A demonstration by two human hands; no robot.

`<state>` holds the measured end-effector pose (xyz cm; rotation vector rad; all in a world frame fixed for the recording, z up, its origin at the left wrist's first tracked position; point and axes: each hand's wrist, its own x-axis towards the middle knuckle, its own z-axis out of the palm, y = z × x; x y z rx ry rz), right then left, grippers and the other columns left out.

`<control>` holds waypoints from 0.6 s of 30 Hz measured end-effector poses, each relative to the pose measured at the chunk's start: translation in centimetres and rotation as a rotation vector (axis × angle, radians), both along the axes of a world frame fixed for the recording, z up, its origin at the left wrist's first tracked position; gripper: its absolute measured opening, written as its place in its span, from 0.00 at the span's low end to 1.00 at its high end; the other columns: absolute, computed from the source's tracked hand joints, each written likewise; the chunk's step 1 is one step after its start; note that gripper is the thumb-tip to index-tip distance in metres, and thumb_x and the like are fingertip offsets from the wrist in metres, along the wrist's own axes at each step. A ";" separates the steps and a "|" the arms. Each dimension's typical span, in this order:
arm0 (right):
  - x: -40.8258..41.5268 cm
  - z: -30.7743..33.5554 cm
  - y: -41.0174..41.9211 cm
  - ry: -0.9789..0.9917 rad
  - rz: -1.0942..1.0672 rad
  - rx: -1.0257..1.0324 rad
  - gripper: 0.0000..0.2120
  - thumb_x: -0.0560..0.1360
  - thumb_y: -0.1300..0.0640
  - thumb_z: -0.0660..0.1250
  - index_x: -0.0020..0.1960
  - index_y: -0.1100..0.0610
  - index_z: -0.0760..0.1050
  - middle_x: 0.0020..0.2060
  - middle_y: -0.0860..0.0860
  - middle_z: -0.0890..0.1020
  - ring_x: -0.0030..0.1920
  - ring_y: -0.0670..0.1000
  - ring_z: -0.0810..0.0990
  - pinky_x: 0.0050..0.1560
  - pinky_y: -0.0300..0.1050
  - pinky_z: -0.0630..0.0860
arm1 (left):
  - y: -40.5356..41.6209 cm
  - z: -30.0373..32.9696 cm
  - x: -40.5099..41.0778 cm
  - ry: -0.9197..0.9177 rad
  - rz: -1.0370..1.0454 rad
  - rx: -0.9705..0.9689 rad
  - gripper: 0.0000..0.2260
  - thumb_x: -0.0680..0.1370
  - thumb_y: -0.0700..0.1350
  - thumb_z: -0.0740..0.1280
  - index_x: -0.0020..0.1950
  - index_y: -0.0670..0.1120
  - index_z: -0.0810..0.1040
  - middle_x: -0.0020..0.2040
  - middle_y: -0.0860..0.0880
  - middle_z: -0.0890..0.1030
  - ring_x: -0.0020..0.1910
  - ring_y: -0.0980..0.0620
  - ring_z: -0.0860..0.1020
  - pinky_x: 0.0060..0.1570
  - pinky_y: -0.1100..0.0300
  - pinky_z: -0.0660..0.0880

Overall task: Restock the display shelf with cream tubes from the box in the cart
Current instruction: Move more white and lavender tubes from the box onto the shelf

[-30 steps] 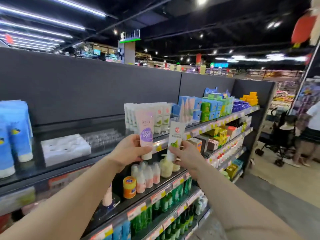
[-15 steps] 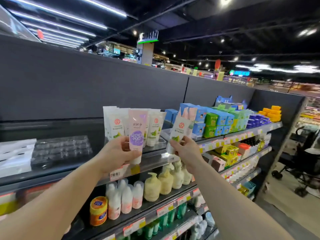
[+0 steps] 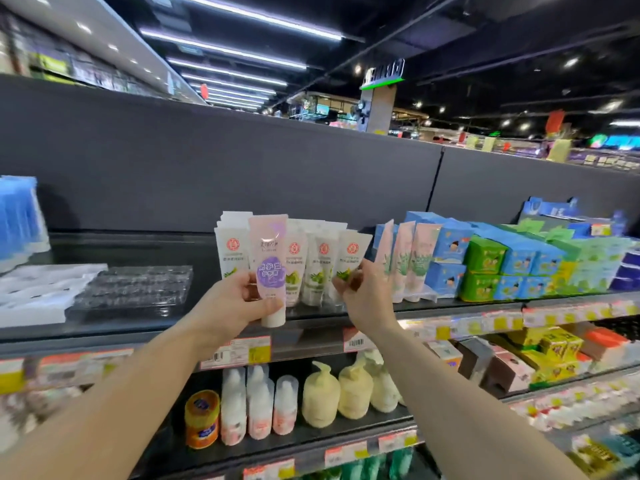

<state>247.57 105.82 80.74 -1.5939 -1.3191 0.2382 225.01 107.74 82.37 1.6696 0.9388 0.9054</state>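
The white tube (image 3: 349, 263) has reached the shelf row, right hand (image 3: 363, 292) fingers pinching it; left hand (image 3: 228, 303) grips a pink tube (image 3: 270, 268).

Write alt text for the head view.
Left hand holds a pink tube cap down before the top shelf, while the right hand sets a white tube into a row of white tubes.

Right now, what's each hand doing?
Left hand: grips the pink tube.
Right hand: pinches a white tube at the shelf row.
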 end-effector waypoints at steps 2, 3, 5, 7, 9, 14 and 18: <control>0.1 -0.1 0.3 -0.021 -0.002 -0.027 0.12 0.77 0.55 0.68 0.58 0.52 0.71 0.52 0.45 0.80 0.51 0.46 0.78 0.54 0.44 0.78 | 0.0 -0.1 0.2 0.009 0.023 -0.009 0.12 0.75 0.40 0.71 0.55 0.53 0.78 0.49 0.55 0.84 0.50 0.58 0.82 0.45 0.64 0.75; 0.2 0.0 0.5 -0.034 0.002 -0.035 0.12 0.77 0.55 0.68 0.58 0.52 0.71 0.52 0.44 0.80 0.51 0.46 0.78 0.55 0.45 0.78 | -0.1 -0.1 0.2 0.012 0.029 -0.013 0.12 0.74 0.40 0.72 0.55 0.53 0.78 0.49 0.56 0.84 0.50 0.58 0.82 0.46 0.63 0.76; 0.4 0.2 0.6 -0.066 0.013 -0.054 0.11 0.78 0.55 0.67 0.59 0.52 0.70 0.54 0.45 0.79 0.52 0.45 0.76 0.55 0.44 0.77 | 0.0 -0.1 0.2 0.014 0.038 -0.028 0.13 0.74 0.41 0.72 0.56 0.53 0.78 0.50 0.56 0.85 0.51 0.57 0.82 0.49 0.61 0.76; 0.6 0.5 0.6 -0.086 0.027 -0.088 0.13 0.78 0.55 0.66 0.61 0.53 0.69 0.58 0.47 0.79 0.53 0.45 0.75 0.54 0.40 0.74 | 0.1 0.0 0.2 0.017 0.043 -0.042 0.14 0.74 0.41 0.72 0.58 0.52 0.77 0.51 0.55 0.84 0.52 0.56 0.82 0.51 0.59 0.77; 0.8 0.7 0.5 -0.103 0.034 -0.116 0.14 0.79 0.55 0.65 0.63 0.54 0.68 0.60 0.48 0.78 0.56 0.47 0.76 0.53 0.39 0.72 | 0.0 0.1 0.3 0.018 0.047 -0.045 0.15 0.74 0.41 0.72 0.59 0.51 0.77 0.51 0.55 0.84 0.52 0.56 0.81 0.50 0.60 0.76; 0.8 0.8 0.6 -0.123 0.015 -0.117 0.14 0.79 0.55 0.65 0.62 0.55 0.67 0.60 0.49 0.78 0.52 0.45 0.74 0.47 0.38 0.72 | -0.3 0.0 0.6 0.039 0.063 -0.033 0.15 0.74 0.41 0.72 0.58 0.52 0.76 0.51 0.54 0.85 0.52 0.56 0.82 0.57 0.54 0.77; 0.7 0.8 0.6 -0.109 0.005 -0.137 0.14 0.79 0.55 0.65 0.62 0.55 0.67 0.61 0.50 0.78 0.52 0.46 0.75 0.46 0.38 0.73 | -0.5 0.1 0.8 0.061 0.067 -0.020 0.14 0.74 0.42 0.72 0.56 0.53 0.76 0.51 0.54 0.84 0.53 0.56 0.81 0.57 0.55 0.76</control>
